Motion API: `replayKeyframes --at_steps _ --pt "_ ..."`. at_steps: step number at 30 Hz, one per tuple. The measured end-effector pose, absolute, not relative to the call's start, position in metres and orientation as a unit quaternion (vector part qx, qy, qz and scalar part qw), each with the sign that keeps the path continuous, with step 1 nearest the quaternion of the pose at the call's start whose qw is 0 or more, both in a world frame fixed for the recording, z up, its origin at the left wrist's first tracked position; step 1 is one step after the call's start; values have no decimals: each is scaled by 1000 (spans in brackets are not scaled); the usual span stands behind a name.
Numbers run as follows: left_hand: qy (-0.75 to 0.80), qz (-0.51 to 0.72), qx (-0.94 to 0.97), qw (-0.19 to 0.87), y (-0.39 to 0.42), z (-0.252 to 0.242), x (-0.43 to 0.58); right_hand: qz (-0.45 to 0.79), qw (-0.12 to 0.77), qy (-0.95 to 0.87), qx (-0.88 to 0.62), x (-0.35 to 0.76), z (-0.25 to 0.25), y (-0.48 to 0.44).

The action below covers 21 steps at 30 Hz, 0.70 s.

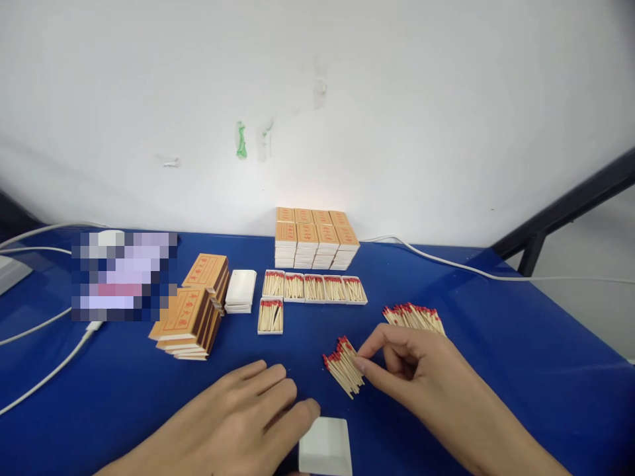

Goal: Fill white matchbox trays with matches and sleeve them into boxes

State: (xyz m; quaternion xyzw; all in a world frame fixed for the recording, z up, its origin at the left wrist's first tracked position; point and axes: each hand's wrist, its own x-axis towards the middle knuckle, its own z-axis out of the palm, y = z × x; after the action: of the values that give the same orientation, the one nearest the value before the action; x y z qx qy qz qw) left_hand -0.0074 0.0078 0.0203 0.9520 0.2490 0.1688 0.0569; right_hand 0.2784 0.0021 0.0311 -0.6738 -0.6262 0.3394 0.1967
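Note:
My right hand [421, 367] pinches thumb and index finger at the right side of a small pile of red-tipped matches [343, 370]. How many matches the fingertips hold is hidden. To the left, my left hand [253, 410] rests low over the table, its index fingertip at the top left corner of an empty white matchbox tray [325, 443]. A bit of the thumb shows at the tray's near edge, so the hand holds it in place. Beyond my right hand lies a larger heap of matches [413, 317], partly covered by the hand.
Several match-filled trays [314, 289] form a row, with one filled tray [270, 316] before them. Behind stand stacked orange matchboxes [317, 237]. Stacked orange covers [186, 314] and white trays [241, 291] stand left. White cables [54, 375] cross the blue table [496, 344].

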Motion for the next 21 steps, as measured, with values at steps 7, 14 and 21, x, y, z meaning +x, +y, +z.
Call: replayKeyframes --at_steps 7,14,21 --pt "255 173 950 56 7 22 -5 325 202 -630 -675 278 32 2" --pt "248 169 951 67 7 23 -7 305 200 -629 -687 277 30 2" --pt "251 166 952 61 8 27 -5 199 208 -644 -709 287 32 7"
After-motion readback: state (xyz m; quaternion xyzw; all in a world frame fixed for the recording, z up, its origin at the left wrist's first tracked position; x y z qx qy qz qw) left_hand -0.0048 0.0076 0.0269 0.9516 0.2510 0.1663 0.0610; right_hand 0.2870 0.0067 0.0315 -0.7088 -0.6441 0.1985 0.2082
